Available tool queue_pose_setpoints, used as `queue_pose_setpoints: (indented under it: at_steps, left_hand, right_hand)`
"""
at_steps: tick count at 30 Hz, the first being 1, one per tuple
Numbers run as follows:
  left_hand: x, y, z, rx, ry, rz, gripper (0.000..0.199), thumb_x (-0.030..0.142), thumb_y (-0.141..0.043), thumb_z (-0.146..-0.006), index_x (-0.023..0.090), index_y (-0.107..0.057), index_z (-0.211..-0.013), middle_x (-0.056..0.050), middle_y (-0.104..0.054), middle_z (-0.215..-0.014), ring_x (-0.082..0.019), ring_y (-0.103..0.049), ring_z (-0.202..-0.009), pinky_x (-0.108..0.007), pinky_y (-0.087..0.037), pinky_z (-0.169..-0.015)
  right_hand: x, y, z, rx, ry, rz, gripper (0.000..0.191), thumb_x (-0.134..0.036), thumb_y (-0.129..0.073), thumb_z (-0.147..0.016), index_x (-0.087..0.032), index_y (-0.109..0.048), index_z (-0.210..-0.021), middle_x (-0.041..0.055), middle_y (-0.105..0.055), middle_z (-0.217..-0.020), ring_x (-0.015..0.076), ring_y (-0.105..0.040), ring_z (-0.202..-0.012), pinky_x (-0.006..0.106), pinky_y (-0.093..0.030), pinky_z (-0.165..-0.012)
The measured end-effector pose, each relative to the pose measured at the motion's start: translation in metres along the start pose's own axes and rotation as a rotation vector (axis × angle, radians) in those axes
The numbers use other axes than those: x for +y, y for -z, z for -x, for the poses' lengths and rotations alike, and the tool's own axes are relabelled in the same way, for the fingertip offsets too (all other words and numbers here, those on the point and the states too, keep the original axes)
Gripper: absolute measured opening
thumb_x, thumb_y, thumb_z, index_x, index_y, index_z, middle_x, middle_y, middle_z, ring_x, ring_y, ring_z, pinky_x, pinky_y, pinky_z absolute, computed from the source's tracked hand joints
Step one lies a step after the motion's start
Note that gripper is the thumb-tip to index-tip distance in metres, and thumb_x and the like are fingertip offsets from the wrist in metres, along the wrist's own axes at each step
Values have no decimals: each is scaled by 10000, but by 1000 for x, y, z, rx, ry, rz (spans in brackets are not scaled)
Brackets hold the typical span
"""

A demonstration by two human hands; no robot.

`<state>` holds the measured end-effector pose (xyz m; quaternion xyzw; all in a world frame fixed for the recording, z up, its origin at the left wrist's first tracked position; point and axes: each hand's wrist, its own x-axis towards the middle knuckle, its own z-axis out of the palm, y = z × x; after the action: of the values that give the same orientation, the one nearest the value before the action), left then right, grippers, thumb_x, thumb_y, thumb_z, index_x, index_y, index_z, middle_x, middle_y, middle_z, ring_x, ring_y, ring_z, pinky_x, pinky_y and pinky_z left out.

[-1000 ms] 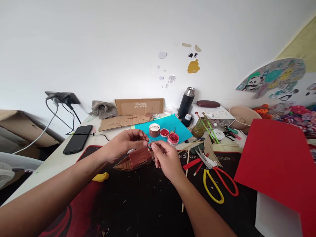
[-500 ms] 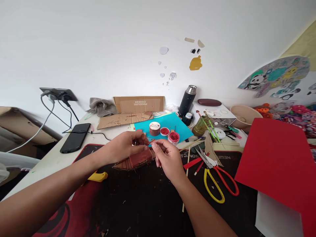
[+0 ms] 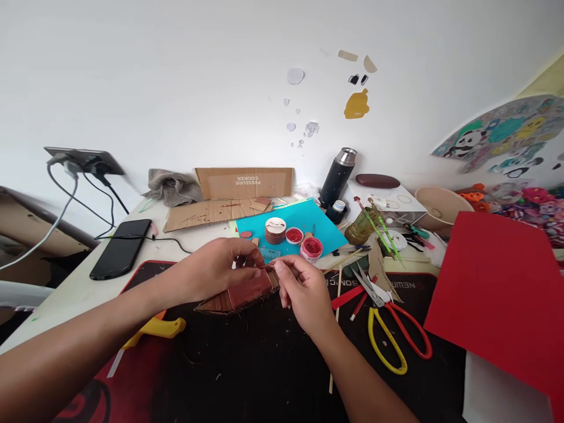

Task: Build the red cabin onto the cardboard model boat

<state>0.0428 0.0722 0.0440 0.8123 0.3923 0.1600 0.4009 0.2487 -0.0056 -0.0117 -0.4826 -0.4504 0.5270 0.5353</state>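
A painted reddish-brown cardboard piece [image 3: 249, 292], boat-shaped with a pointed left end, lies on the dark mat. Over its upper edge, my left hand [image 3: 224, 267] has its fingers bent and its thumb close to the painted surface. My right hand [image 3: 304, 288] pinches a thin reddish-brown strip [image 3: 268, 265] at the cardboard's right end. The strip's left end meets my left fingertips, which appear closed on it; they partly hide it. Behind the hands, a brown paint jar [image 3: 275, 233] and a red paint jar [image 3: 311, 249] stand on blue paper [image 3: 330, 235].
Scissors [image 3: 379, 299] with red and yellow handles lie right of my right hand. A yellow-handled tool [image 3: 163, 326] is under my left forearm. A black flask [image 3: 338, 176], brushes in a murky jar [image 3: 359, 228], a phone [image 3: 120, 249] and red card [image 3: 493, 294] surround the mat.
My hands have lowered slightly with the thin strip, bringing it down to the cardboard piece's upper edge. The camera view has shifted slightly.
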Motion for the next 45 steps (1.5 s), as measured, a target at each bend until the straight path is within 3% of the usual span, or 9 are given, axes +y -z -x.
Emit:
queue_pose_setpoints:
  at_steps: [11,20,27,33,39,43,45]
  left_hand:
    - [-2,14,8,45,46,68,201,483,-773,-916,289,-820,-897,1,-792,-821,-234,-688,-762,-311,-497,-724]
    - [-2,16,18,32,60,163,256,516,-778,-926,262,-812,-907,-23,-765,-819,-222,-657,-770,-329,-510,-748]
    - [2,8,23,-22,147,405,326,533,-842,-869,216,-808,-939,-45,-750,-861,-196,-619,-747,-314,-494,-702]
    - [8,0,26,15,180,578,291,493,-901,-823,226,-841,-922,-47,-757,-836,-192,-633,-747,-298,-497,-687]
    - [9,-7,27,32,162,687,274,473,-906,-822,212,-833,-865,-69,-784,-842,-207,-663,-771,-331,-543,-757]
    - [9,-8,27,43,151,793,270,432,-932,-806,194,-823,-872,-63,-777,-835,-199,-672,-772,-331,-537,-768]
    - [10,-9,28,55,158,815,284,413,-952,-788,186,-806,-874,-49,-764,-810,-187,-663,-754,-320,-525,-750]
  right_hand:
    - [-1,4,-3,9,-89,-212,462,-619,-814,-891,-177,-767,-1019,-90,-489,-539,98,-461,-397,225,-326,-392]
    - [5,5,-1,-12,-15,-192,435,-605,-761,-942,-220,-627,-789,-122,-356,-472,92,-411,-371,234,-272,-413]
    - [7,5,-1,-10,90,-162,615,-621,-692,-1018,-245,-396,-632,-90,-367,-480,84,-346,-405,264,-225,-443]
    - [4,1,0,-81,47,-168,665,-702,-715,-972,-236,-415,-604,-88,-368,-484,81,-400,-395,250,-255,-437]
    - [4,-2,1,-178,-21,-146,588,-723,-719,-938,-209,-567,-697,-36,-568,-581,116,-598,-478,207,-334,-419]
    - [5,-3,0,-242,6,-165,392,-581,-806,-896,-215,-717,-1006,-2,-717,-829,127,-668,-537,207,-404,-420]
    - [5,-2,0,-248,9,-163,376,-538,-824,-883,-218,-728,-1053,-11,-712,-821,125,-659,-533,208,-413,-420]
